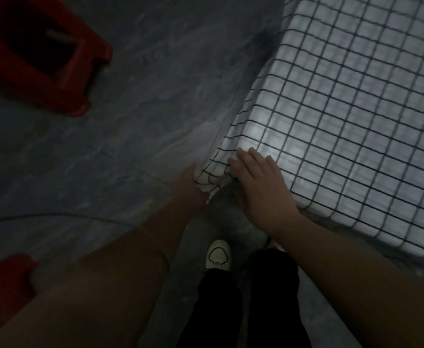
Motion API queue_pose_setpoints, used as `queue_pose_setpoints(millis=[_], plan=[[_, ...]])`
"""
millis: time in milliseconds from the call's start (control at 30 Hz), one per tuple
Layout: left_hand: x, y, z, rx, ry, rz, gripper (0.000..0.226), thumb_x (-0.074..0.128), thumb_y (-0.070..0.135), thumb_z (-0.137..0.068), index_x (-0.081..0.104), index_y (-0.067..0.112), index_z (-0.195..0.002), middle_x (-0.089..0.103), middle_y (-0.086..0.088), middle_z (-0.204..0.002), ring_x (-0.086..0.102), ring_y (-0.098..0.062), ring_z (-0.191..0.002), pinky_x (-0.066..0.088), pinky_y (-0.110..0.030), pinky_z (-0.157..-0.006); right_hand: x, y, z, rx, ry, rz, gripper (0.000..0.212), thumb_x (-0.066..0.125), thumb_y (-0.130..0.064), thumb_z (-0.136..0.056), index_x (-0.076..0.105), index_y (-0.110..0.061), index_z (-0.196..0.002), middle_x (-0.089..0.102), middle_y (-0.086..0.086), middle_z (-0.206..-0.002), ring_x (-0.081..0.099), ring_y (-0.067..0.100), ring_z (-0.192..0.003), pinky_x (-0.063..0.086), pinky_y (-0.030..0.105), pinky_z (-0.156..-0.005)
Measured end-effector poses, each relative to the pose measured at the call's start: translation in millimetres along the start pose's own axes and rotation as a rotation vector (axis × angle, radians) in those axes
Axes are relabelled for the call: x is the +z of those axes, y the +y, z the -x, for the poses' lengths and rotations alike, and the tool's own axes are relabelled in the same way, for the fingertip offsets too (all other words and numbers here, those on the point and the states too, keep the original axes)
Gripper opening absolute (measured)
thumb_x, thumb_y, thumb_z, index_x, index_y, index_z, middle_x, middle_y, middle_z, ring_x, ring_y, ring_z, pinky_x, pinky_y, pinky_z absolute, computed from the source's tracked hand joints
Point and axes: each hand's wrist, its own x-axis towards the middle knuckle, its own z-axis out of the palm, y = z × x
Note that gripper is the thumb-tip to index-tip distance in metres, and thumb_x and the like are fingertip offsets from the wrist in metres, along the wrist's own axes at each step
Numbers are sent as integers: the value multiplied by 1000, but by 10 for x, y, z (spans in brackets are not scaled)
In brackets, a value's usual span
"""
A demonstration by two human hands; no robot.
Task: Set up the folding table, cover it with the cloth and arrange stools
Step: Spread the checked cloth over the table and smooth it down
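My right hand (258, 187) lay flat on the near corner of the tabletop, fingers straight and spread a little, pressing down on the checked cloth (356, 121), gripping nothing. The cloth, white with a dark grid, covered the folding table (336, 219) over all of the top that I could see, and it hung over the left edge and the near edge. At that same corner the drape gathered into a bunch, its lines drawn together toward my left hand (189, 184), which was just below the tabletop and touching the hanging fold. My left fingers were hidden behind the cloth, so I could not tell whether they gripped it or only touched it. On the grey marbled floor (143, 71), well apart from the table's left edge, a red stool (55, 71) showed its hollow side. A second red stool (2, 280) sat by my left forearm, cut by the frame. My white shoe (218, 254) stood below the corner.
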Motion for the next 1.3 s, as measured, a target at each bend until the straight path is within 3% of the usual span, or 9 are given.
queue_pose_setpoints(millis=[100,200,367,567,800,933,1033,1167,1300], plan=[[7,-68,-28,-107,-106,280,83,74,-2,-83,27,4,-151,53,-15,-136,55,-23,-116,51,-13,-80,40,-4,-149,32,-13,64,75,65,-29,-89,29,-21,-154,23,6,-164,14,28,-152,15,53,-122],[14,-137,-84,-70,-138,277,68,68,-13,-82,39,-1,-142,60,-17,-123,58,-21,-100,48,-5,-60,64,21,-150,22,4,96,70,62,-29,-90,33,-20,-153,24,6,-164,15,27,-152,15,52,-121],[19,-297,-195,-18,-189,121,42,69,0,-85,62,7,-126,64,-4,-115,58,-16,-107,48,-27,-85,147,89,-105,5,15,110,76,64,-27,-90,27,-21,-156,18,5,-166,10,27,-154,11,52,-122],[90,-510,-281,55,-197,1,28,70,13,-88,70,12,-116,69,-4,-107,61,-18,-100,48,-36,-91,213,154,-82,-39,45,144,77,61,-25,-92,22,-19,-158,13,7,-167,8,28,-154,8,51,-123],[139,-636,-430,15,3,-468,30,57,28,-98,64,14,-123,66,-13,-120,60,-33,-112,43,-41,-93,241,154,-92,-44,57,176,76,58,-27,-92,22,-19,-158,13,8,-167,10,29,-154,11,53,-122],[137,-609,-421,-116,43,-379,55,59,31,-94,40,23,-145,40,-15,-149,45,-37,-131,40,-48,-102,221,146,-100,-35,35,186,76,56,-27,-91,21,-20,-158,12,7,-167,8,28,-154,10,52,-122],[138,-418,-144,166,213,-279,86,66,33,-89,14,29,-157,5,-11,-165,17,-35,-149,24,-51,-116,192,135,-106,-28,3,181,77,53,-31,-90,19,-21,-159,10,7,-167,6,28,-154,9,52,-122],[184,-201,-12,507,-42,-291,97,64,36,-87,-2,34,-157,-3,1,-167,-8,-16,-153,-3,-42,-122,189,147,-104,-30,-9,188,82,59,-29,-88,19,-20,-159,10,7,-167,5,29,-154,10,53,-122],[305,-41,-159,471,50,-210,76,63,22,-92,21,25,-156,28,1,-162,22,-19,-150,14,-41,-123,194,165,-103,-47,-10,195,86,63,-29,-86,19,-19,-159,12,9,-167,7,31,-154,10,53,-122]])
